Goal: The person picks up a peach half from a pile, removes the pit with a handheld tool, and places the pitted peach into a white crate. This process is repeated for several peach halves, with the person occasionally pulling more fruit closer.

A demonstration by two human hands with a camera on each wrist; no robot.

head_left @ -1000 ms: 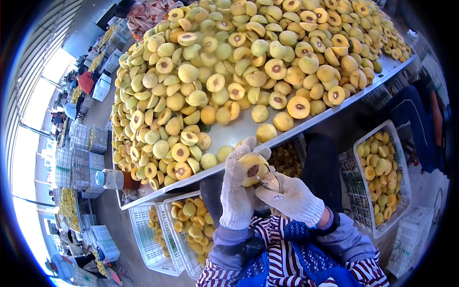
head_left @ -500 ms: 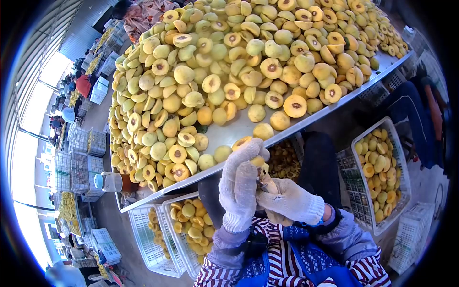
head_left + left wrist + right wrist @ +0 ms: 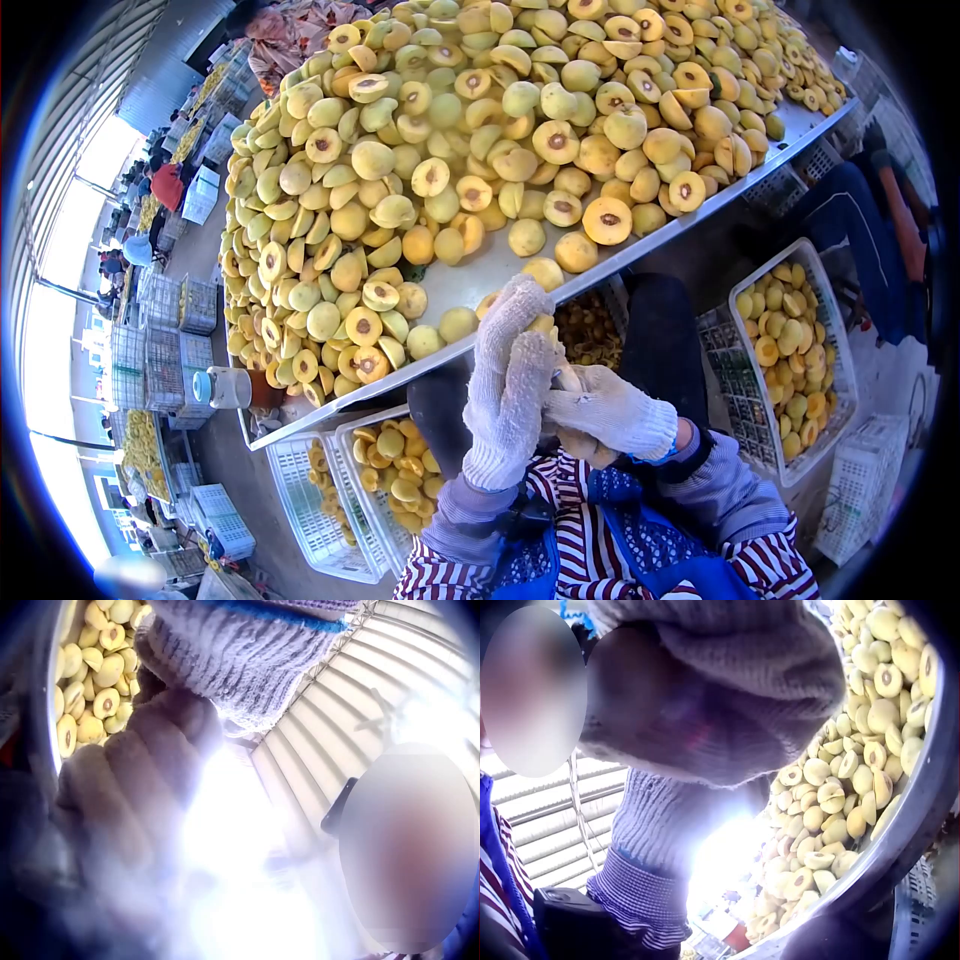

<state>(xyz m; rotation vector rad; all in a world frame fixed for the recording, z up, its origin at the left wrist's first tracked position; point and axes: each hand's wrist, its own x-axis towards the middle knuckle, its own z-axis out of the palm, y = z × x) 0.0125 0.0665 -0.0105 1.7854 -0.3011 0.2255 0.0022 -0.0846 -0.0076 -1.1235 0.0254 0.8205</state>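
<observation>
Both hands wear pale knit gloves and meet in front of the table's near edge. The left hand (image 3: 508, 390) is curled round a yellow fruit (image 3: 543, 324), of which only a small part shows between the fingers. Close against it, the right hand (image 3: 610, 410) has its fingers curled round a small tool (image 3: 568, 378), mostly hidden, its tip at the fruit. Beyond them, halved yellow fruits (image 3: 606, 220) with brown pits are heaped on a metal table (image 3: 460, 283). In the right wrist view the glove (image 3: 727, 697) hides the fruit and tool.
Crates of fruit halves stand below the table, one (image 3: 790, 340) at the right and two (image 3: 318, 505) at the left. A jug (image 3: 222, 387) with a blue lid is at the table's left corner. Another person's leg (image 3: 850, 215) is at the right; stacked crates (image 3: 160, 350) stand far left.
The fruit's cut face, visible a second ago, is now mostly covered as the left fingers close over it. The right hand stays against it. The head view has shifted slightly.
</observation>
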